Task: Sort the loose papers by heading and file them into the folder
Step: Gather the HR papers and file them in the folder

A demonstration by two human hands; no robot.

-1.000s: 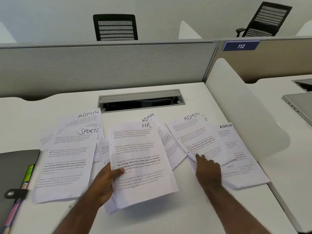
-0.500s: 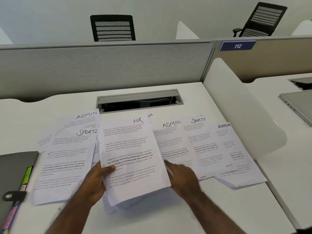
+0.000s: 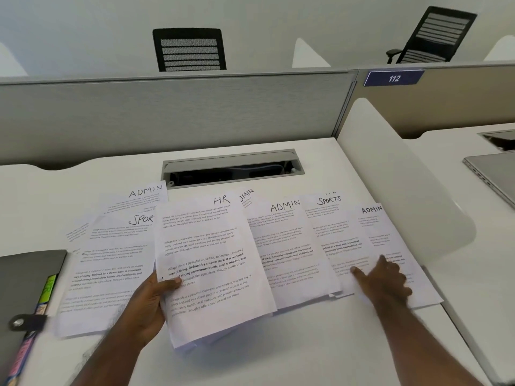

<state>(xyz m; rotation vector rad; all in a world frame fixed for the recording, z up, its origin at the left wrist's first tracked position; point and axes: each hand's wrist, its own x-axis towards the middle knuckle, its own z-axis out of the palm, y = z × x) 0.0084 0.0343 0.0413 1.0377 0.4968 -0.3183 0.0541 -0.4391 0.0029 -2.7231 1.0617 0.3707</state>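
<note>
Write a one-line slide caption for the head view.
Left hand grips an HR sheet while right hand presses on spread ADMIN and SPORTS papers.

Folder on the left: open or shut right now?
Shut. The grey folder lies flat at the desk's left edge with its snap strap across the edge; coloured tabs stick out beside it.

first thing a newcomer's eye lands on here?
The fan of white papers with handwritten ADMIN, SPORTS and HR headings across the desk's middle. The left hand grips the HR sheet in front; the right hand presses flat on sheets at right.
</note>
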